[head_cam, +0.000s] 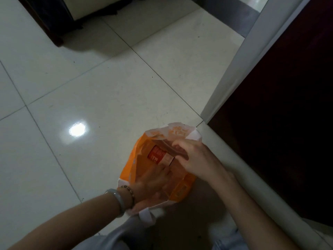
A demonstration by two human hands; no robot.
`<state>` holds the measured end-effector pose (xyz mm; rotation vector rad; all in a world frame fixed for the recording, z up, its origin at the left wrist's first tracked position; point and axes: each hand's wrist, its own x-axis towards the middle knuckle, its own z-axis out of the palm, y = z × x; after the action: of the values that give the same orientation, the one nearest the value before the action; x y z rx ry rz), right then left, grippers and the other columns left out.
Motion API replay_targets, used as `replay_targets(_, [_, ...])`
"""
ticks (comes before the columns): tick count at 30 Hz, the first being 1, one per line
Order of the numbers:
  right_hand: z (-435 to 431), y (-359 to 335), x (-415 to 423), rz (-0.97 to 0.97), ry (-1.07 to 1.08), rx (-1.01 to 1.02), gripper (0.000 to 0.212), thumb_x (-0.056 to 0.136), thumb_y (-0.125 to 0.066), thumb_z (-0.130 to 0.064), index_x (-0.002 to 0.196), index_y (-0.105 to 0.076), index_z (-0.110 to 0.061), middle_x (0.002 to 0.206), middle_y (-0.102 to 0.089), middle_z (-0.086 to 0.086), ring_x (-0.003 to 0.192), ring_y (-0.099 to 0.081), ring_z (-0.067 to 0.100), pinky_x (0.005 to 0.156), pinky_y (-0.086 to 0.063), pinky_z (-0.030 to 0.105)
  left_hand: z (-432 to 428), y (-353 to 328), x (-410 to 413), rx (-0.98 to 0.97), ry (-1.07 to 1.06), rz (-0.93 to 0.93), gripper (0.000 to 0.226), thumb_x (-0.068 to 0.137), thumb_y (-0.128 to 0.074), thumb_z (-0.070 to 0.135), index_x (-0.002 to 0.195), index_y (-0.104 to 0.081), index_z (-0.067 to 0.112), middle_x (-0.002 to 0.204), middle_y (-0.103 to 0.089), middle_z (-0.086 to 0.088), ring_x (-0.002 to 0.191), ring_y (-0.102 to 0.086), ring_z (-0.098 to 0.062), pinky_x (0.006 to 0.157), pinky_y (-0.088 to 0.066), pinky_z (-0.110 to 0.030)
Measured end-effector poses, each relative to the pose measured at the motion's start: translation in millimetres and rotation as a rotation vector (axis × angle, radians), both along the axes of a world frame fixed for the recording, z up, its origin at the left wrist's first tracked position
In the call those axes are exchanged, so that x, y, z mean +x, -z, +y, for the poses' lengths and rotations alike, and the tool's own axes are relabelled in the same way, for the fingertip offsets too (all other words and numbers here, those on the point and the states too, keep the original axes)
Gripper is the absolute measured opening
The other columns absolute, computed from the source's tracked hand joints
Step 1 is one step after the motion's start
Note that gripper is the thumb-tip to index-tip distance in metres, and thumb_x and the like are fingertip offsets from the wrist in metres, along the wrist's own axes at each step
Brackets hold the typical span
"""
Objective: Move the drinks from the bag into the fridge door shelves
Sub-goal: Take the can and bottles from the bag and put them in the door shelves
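Note:
An orange and white plastic bag (182, 191) stands on the tiled floor at lower centre, its mouth spread wide. Inside lies a red and white drink carton (159, 156). My left hand (153, 181), with two bracelets on the wrist, is deep in the bag with its fingers stretched out; the fingertips reach the carton's near end without wrapping around it. My right hand (191, 156) is curled over the bag's right rim and pulls it aside. The dark red fridge door (281, 105) with a pale edge rises on the right.
Glossy white floor tiles (90, 87) spread to the left and ahead, with a lamp's glare on them. Dark furniture legs (54, 31) stand at the top left. A pale raised ledge (234, 156) runs along the fridge's foot. My knees show at the bottom edge.

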<state>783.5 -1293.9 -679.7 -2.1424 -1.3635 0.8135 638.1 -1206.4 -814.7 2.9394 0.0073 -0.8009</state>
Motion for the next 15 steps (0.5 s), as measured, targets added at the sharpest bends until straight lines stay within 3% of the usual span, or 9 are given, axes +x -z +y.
replay_targets(3, [-1, -3, 0, 0.017, -0.010, -0.012, 0.030, 0.085, -0.060, -0.015, 0.114, -0.056, -0.022, 0.114, -0.064, -0.002, 0.103, -0.059, 0.015, 0.091, -0.051, 0.036, 12, -26, -2, -0.054, -0.109, 0.046, 0.076, 0.084, -0.062, 0.024, 0.146, -0.018, 0.013, 0.153, -0.019, -0.014, 0.132, -0.034, -0.033, 0.108, -0.035, -0.047])
replay_targets(5, [-1, -8, 1, 0.065, 0.011, -0.018, 0.040, 0.084, -0.058, -0.011, 0.122, -0.054, -0.023, 0.120, -0.061, -0.004, 0.108, -0.056, 0.011, 0.091, -0.048, 0.028, 24, -44, -6, -0.111, -0.302, 0.021, 0.078, 0.081, -0.067, 0.033, 0.143, -0.022, 0.017, 0.147, -0.032, -0.008, 0.124, -0.046, -0.028, 0.099, -0.044, -0.040])
replay_targets(9, [-2, -17, 5, 0.109, 0.045, -0.023, 0.058, 0.082, -0.052, 0.001, 0.133, -0.044, -0.025, 0.125, -0.054, -0.005, 0.109, -0.052, 0.007, 0.087, -0.045, 0.020, 47, -79, -19, -0.294, -0.602, -0.317, 0.077, 0.064, -0.072, 0.050, 0.127, -0.041, 0.017, 0.127, -0.054, -0.004, 0.108, -0.056, -0.024, 0.086, -0.050, -0.039])
replay_targets(12, [-4, -18, 6, 0.222, 0.016, -0.032, 0.063, 0.077, -0.057, -0.007, 0.133, -0.041, -0.032, 0.115, -0.054, -0.010, 0.108, -0.057, 0.011, 0.087, -0.050, 0.023, 59, -114, -20, -0.513, -0.550, -0.458, 0.066, 0.062, -0.080, 0.035, 0.117, -0.048, 0.018, 0.111, -0.053, 0.006, 0.103, -0.055, -0.017, 0.082, -0.050, -0.025])
replay_targets(15, [-5, -17, 1, 0.363, -0.101, -0.045, 0.080, 0.072, -0.076, -0.018, 0.133, -0.032, -0.044, 0.128, -0.047, -0.016, 0.122, -0.044, 0.004, 0.099, -0.039, 0.019, 66, -145, -13, -0.538, -0.397, -0.484, 0.069, 0.059, -0.082, 0.030, 0.117, -0.045, 0.021, 0.116, -0.053, 0.006, 0.102, -0.055, -0.012, 0.082, -0.053, -0.030])
